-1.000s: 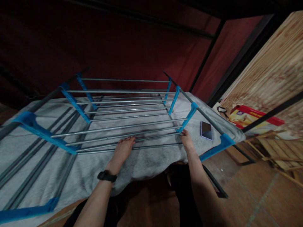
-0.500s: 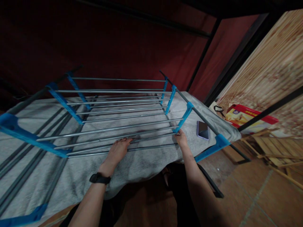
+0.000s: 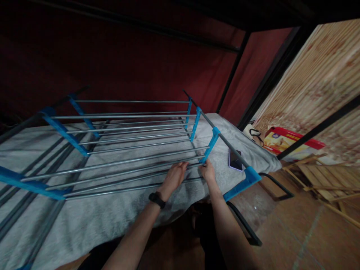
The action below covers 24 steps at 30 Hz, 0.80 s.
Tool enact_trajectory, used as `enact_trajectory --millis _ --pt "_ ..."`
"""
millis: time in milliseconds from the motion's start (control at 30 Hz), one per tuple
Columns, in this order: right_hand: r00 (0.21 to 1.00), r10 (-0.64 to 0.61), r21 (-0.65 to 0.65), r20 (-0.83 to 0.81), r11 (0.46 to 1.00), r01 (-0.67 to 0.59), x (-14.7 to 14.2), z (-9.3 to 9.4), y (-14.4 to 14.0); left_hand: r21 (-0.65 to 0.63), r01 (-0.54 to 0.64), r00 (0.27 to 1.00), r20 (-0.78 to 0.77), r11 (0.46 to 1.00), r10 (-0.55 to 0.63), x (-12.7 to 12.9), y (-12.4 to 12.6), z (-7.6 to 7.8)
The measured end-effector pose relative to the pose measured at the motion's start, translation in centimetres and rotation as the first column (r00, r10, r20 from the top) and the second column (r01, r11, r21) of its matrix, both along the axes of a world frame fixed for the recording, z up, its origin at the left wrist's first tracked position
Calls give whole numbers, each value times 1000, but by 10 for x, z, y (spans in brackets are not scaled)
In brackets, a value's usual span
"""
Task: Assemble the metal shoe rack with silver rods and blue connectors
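A rack (image 3: 140, 158) of grey metal tubes joined by blue plastic brackets lies on a grey blanket (image 3: 118, 217). My left hand (image 3: 174, 178), with a dark band on its wrist, is closed around a lower front tube near that tube's right end. Beside it, my right hand (image 3: 208, 172) grips the lower end of a blue bracket (image 3: 211, 146) where the tubes meet it. The fingertips of this hand are partly hidden. Another blue bracket (image 3: 243, 183) sticks out at the front right corner, its lower end away from the tubes.
A phone (image 3: 235, 160) lies on the blanket right of the rack. Further right are a red and yellow box (image 3: 292, 140) and a folded wooden piece (image 3: 323, 180) on the tiled floor. Dark frame bars stand behind, and loose tubes lie at the left.
My left hand has slid right along the tubes, close to my right hand, and its fingers have closed. My right hand stays at the same bracket. The view has shifted slightly.
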State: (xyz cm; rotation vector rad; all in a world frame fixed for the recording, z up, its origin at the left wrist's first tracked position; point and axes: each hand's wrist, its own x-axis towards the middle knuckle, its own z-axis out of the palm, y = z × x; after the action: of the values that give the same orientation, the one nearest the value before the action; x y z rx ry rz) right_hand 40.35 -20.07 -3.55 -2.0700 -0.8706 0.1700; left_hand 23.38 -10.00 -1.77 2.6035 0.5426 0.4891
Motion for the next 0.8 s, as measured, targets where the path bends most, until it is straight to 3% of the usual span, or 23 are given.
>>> enact_trajectory --millis 133,233,367,467,800 --pt "998 -62 -53 -27 997 61 1 -4 1 -64 112 991 -66 992 -117 55 -9 1" --pt "997 -77 -73 -17 994 76 2 -9 1 -89 118 986 -111 989 -128 73 -11 -1" --pt "1000 -30 -35 7 999 30 5 -9 1 -79 51 984 -168 996 -64 76 -12 -1" --pt "1000 -30 -78 11 996 30 5 -6 0 -54 8 976 -217 999 -19 76 -13 1" --pt "997 -43 -130 62 990 51 5 -5 1 -72 -28 969 -247 997 9 79 -7 5"
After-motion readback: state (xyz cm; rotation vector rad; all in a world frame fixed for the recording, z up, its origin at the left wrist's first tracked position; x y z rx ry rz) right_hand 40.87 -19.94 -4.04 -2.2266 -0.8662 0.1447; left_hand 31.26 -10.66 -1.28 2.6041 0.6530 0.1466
